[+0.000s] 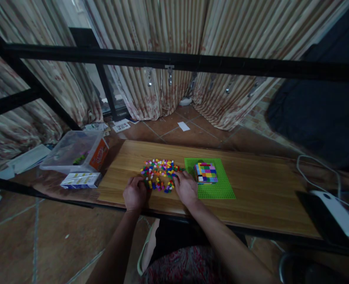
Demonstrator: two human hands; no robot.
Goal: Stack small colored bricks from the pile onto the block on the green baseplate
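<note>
A pile of small multicoloured toy bricks (159, 167) lies loose on the wooden board. My left hand (135, 193) rests at the pile's left edge, its fingers curled together; whatever they may hold is hidden. At the pile's right side, my right hand (186, 188) has its fingertips drawn together among the bricks, near a blue one, and I cannot make out what is in them. Just right of that hand, a green studded baseplate (223, 189) carries a squarish block built of many-coloured bricks (206, 172), with a dark opening or patch on its top.
A clear plastic box (74, 146) with an orange label stands left of the board, behind a blue-and-white carton (81, 180). On the right lie a white device (336, 211) and a pale cable (319, 157). A black metal bar (151, 57) crosses ahead, before striped curtains (162, 31).
</note>
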